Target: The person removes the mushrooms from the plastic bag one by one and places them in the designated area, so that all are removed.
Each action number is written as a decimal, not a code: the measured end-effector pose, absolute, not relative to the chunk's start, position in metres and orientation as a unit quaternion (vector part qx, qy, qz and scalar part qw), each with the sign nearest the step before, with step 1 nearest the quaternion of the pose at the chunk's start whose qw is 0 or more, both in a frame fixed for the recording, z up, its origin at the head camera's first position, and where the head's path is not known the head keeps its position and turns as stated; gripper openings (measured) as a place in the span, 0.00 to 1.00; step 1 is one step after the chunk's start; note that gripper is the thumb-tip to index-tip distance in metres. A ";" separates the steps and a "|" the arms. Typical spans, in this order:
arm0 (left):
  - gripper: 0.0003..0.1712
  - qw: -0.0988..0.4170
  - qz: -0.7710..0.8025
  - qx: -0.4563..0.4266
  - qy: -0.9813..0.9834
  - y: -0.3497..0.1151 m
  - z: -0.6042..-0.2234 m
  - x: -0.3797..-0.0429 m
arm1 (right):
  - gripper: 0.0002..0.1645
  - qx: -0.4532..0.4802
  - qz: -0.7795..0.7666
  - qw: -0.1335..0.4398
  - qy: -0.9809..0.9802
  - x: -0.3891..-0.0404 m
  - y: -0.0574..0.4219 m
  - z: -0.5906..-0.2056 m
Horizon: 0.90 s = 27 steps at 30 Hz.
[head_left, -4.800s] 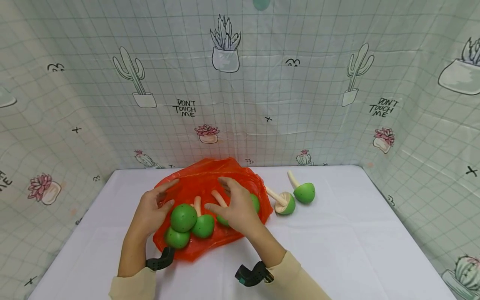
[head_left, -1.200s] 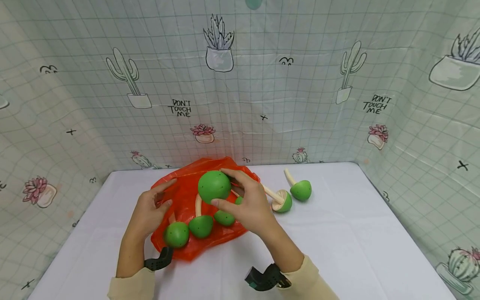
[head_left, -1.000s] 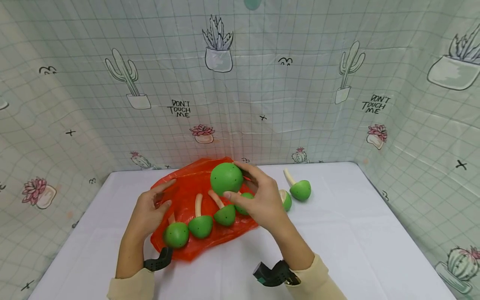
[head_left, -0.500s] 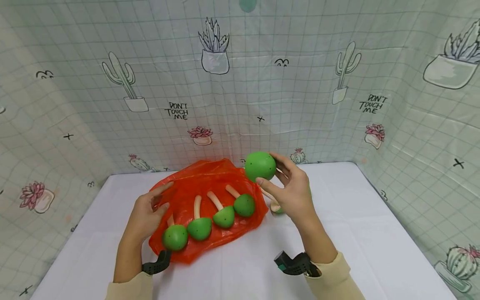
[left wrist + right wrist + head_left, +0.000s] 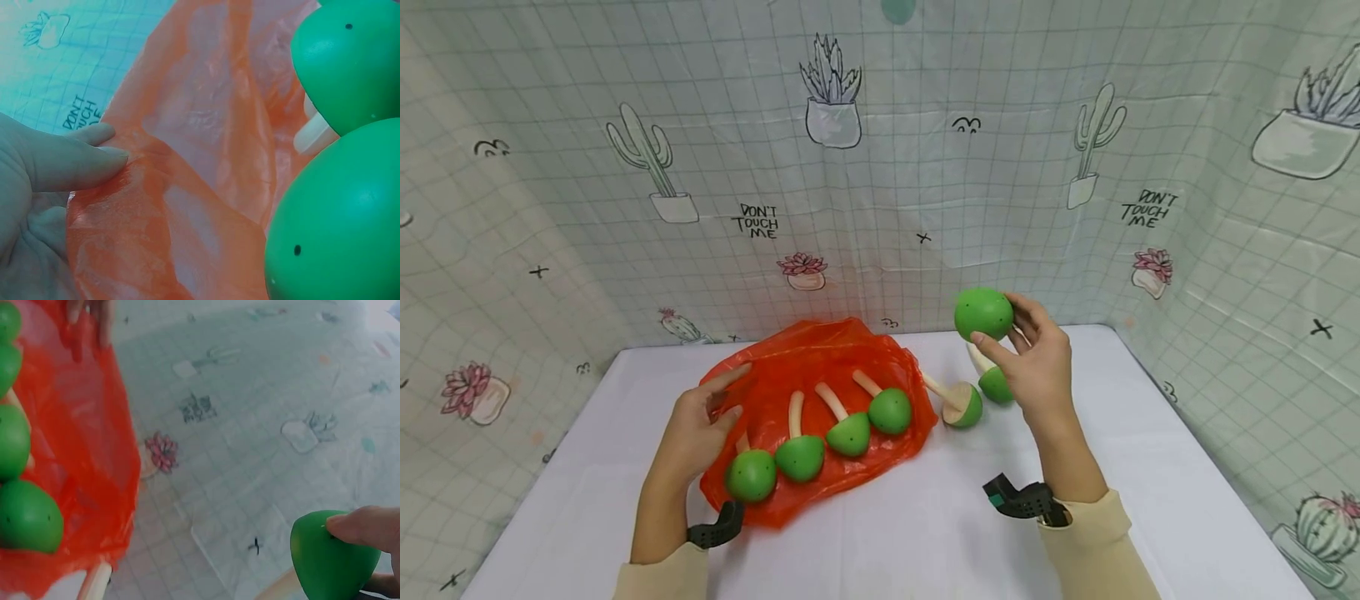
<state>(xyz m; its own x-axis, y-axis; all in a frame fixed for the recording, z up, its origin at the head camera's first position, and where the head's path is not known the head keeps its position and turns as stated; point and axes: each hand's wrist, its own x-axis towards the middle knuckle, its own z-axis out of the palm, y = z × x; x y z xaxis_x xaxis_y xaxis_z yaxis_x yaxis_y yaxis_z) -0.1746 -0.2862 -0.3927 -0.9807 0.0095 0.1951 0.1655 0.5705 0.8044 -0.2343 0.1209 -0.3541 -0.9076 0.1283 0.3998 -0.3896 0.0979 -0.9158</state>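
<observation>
My right hand (image 5: 1041, 367) grips a toy mushroom (image 5: 983, 314) by its green, black-dotted cap, held in the air above the right back of the table. In the right wrist view the thumb (image 5: 365, 526) lies on that cap, and a pale stem partly shows below it. My left hand (image 5: 692, 433) pinches the left edge of a red plastic bag (image 5: 820, 354); in the left wrist view its thumb (image 5: 81, 165) rests over the film. Inside the open bag several green-capped mushrooms (image 5: 800, 458) lie in a row, pale stems pointing away from me.
Two more mushrooms lie right of the bag: one (image 5: 972, 407) shows its pale underside, with its stem at the bag's edge, and another (image 5: 996, 385) is partly behind the right hand. A white cloth covers the table (image 5: 880, 542); a cactus-print curtain (image 5: 880, 192) surrounds the back and sides.
My right hand, empty over the bag at first, took hold of a mushroom at the bag's left, lifted it and carried it right, past the bag. The left hand stayed at the bag's edge.
</observation>
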 end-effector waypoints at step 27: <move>0.33 0.090 -0.463 -0.048 -0.880 -0.288 -0.396 -0.177 | 0.45 -0.079 0.612 0.148 -0.773 -0.284 0.195 -0.419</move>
